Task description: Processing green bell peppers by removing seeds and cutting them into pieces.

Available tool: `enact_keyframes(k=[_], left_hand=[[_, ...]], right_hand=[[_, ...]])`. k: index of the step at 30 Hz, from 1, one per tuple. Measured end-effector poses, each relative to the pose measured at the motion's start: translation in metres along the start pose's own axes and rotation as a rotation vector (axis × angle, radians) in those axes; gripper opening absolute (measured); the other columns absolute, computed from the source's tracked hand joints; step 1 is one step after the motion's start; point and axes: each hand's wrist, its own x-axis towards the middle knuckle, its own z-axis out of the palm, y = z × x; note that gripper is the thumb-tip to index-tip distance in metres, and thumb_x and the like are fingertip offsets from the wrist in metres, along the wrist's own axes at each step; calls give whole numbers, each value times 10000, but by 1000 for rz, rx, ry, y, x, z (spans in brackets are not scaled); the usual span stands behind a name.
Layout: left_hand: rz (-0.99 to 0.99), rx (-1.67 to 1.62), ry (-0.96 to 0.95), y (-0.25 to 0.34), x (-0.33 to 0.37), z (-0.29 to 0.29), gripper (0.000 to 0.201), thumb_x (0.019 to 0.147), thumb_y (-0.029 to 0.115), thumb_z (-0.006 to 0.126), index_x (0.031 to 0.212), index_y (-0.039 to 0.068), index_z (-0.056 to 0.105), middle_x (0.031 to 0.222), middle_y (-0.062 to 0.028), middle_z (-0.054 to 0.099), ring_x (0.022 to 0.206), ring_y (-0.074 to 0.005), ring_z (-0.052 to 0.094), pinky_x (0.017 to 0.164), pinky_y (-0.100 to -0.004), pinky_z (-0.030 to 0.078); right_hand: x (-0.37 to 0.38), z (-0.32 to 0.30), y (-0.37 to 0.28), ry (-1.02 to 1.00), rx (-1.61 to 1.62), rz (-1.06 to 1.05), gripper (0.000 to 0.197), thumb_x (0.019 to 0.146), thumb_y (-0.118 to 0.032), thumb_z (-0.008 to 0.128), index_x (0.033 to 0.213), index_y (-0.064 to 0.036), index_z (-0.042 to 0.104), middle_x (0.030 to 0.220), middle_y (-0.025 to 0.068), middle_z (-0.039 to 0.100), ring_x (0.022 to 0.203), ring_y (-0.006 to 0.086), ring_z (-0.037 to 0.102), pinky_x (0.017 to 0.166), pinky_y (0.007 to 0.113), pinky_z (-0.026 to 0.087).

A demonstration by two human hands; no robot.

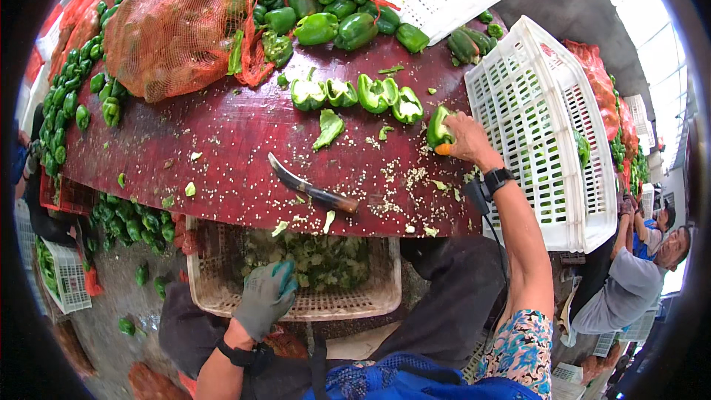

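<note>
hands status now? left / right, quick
Left hand: gloved, closed, over the basket of pepper scraps; contents cannot be told.
Right hand: closed on a green pepper piece at the table edge.

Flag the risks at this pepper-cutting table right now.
1. The knife lies loose near the table's near edge, blade bare, above the scrap basket where the gloved left hand rests; a knock could drop it there.
2. The right hand holds a pepper half at the table's end by the white crate; it could slip off.
</note>
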Motion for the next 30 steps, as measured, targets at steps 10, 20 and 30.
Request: enact_keyframes(k=[10, 20, 30], left_hand=[[-256, -391, -131, -6, 5, 21, 406, 968, 246, 607, 1315, 39, 563, 1189, -170, 627, 1000, -311, 651, 848, -426, 525], [-477, -1781, -229, 27, 24, -3, 580, 988, 317, 573, 1483, 104, 360, 1444, -51, 451, 1238, -193, 535, 992, -393, 500], [-419, -1971, 59, 4, -1, 2, 519, 945, 268, 603, 1410, 112, 434, 1259, -37, 566, 1107, -147, 591, 944, -316, 514]], right_hand=[[-52, -4, -60, 197, 310, 80, 551, 668, -456, 835, 1027, -88, 634, 921, 132, 567, 861, 313, 594, 739, 438, 489], [-116, -38, -258, 223, 472, -555, 459, 706, -332, 802, 992, -78, 548, 867, 73, 474, 777, 213, 517, 640, 378, 449], [-144, -49, -313, 320, 950, -512, 524, 728, -168, 777, 1169, -29, 531, 1131, 165, 538, 1075, 340, 551, 914, 431, 460]])
